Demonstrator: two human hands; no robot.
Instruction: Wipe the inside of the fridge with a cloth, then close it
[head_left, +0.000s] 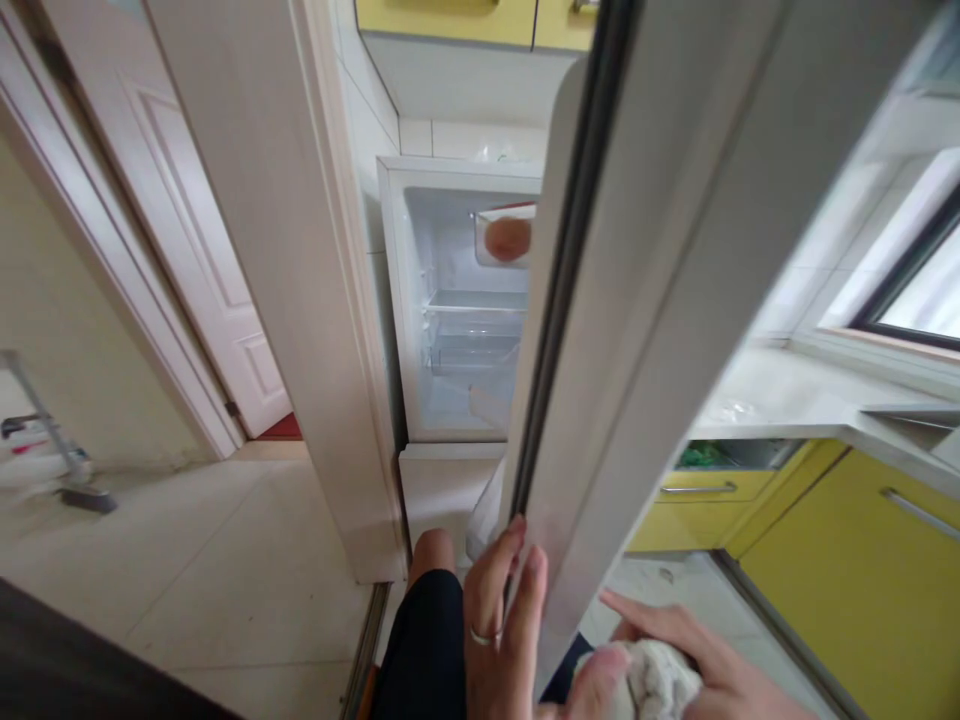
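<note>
My left hand (501, 620), with a ring on one finger, rests its fingertips on the edge of the open white fridge door (675, 300). The fingers are stretched along the dark door seal. My right hand (675, 665) is closed around a crumpled white cloth (660, 680) low in front of the door. The fridge compartment (461, 310) stands open beyond, with clear shelves and a transparent box holding a round orange item (508, 238) near its top.
Yellow cabinets (862, 570) and a pale countertop (787, 395) run along the right under a window. A white room door (202, 240) and its frame stand at the left. A mop or broom (75, 480) lies on the tiled floor far left.
</note>
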